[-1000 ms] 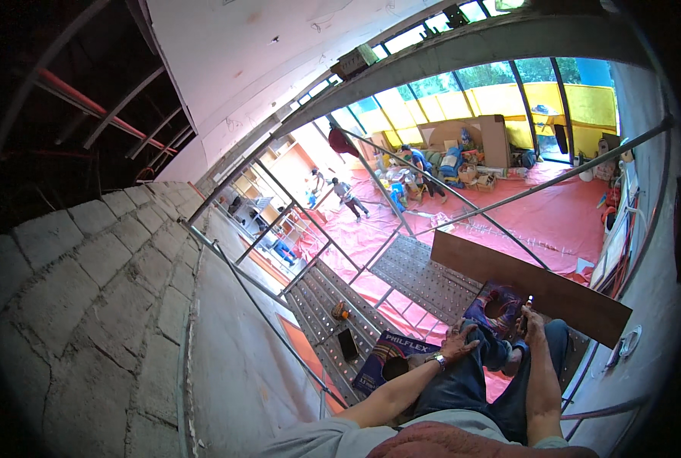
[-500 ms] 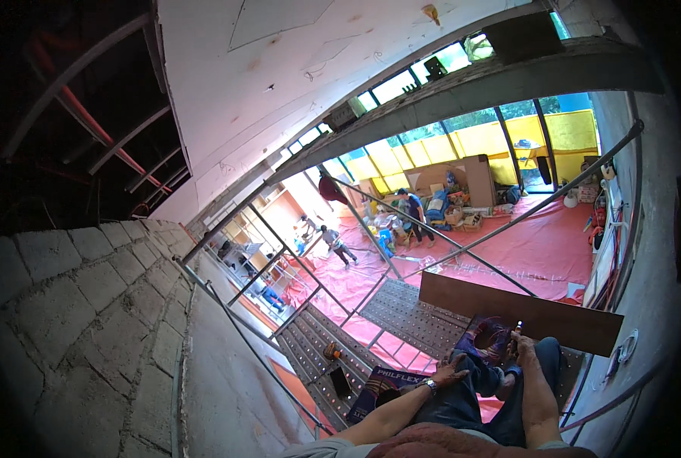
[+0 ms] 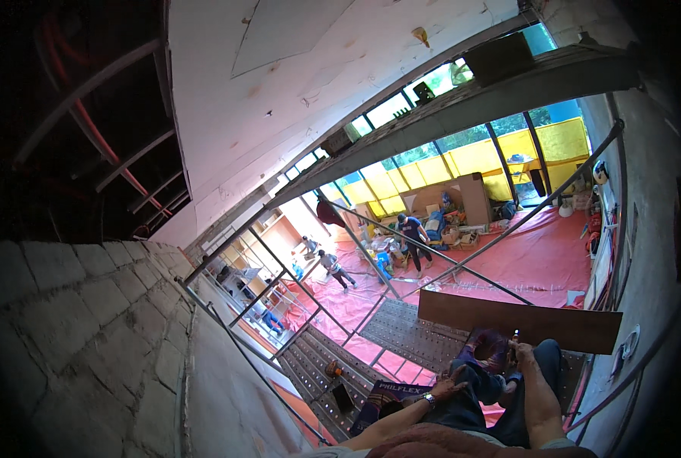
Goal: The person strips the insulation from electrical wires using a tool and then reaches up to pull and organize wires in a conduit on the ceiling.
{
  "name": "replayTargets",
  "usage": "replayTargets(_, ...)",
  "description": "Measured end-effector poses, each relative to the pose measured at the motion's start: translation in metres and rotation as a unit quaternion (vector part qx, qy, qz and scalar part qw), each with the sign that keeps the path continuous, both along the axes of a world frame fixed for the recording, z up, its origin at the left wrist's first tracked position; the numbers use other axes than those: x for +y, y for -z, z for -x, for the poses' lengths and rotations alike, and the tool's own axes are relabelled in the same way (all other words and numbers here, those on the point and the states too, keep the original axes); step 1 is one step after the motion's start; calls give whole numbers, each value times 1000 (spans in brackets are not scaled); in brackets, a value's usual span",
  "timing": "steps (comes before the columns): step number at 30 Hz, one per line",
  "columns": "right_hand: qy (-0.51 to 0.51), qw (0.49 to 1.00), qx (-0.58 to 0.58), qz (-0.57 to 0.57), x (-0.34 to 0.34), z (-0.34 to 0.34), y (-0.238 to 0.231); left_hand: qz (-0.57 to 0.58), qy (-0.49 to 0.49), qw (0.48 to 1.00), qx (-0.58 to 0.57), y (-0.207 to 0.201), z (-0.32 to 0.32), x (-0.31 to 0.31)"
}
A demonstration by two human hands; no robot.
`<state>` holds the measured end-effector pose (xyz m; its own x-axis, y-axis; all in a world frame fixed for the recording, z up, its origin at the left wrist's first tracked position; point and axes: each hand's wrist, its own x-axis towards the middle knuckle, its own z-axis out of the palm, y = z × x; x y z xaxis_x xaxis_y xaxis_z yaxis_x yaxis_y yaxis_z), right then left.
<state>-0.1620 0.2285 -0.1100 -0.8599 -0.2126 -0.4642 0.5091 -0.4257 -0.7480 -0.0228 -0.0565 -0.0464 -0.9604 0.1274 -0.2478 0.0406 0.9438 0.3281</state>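
Note:
I sit on a scaffold with my knees bent. My left hand (image 3: 449, 387), a watch on its wrist, lies against my left knee with the fingers stretched out and nothing in them. My right hand (image 3: 522, 354), over my right knee, is closed on a small slim thing with a bright tip (image 3: 516, 333); its kind is too small to make out. A coil of purple wire (image 3: 478, 343) lies just beyond my legs, partly hidden by my knee. Left of my left arm is a dark printed cardboard box (image 3: 377, 404).
Perforated metal scaffold planks (image 3: 401, 327) carry a flat black thing (image 3: 342, 398) and a small orange-and-black object (image 3: 333, 369). A brown board (image 3: 520, 320) stands along the far edge. Diagonal braces (image 3: 508, 229) cross ahead. Below, people (image 3: 414, 240) stand on red floor sheeting (image 3: 531, 256).
The whole view has shifted slightly. My left hand has slid a little down along the knee; my right hand stays closed in about the same place. A person below has changed posture.

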Motion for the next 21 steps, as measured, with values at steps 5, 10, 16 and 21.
replayTargets(5, 58, 993, 55, -82, 54, 41, 68, -95, 42, 993, -48, -26, 25, 51)
replayTargets(10, 7, 1000, 10, -16, 16, 3, -1, -52, 15, 998, -40, -15, 10, 20)
replayTargets(16, 21, 1000, 5, -3, 31, -12, -30, -17, 71, 997, 3, -2, 8, 25)
replayTargets(21, 29, 999, 12, 19, 41, -11, -19, -15, -2, 1000, -2, -29, -3, 49)
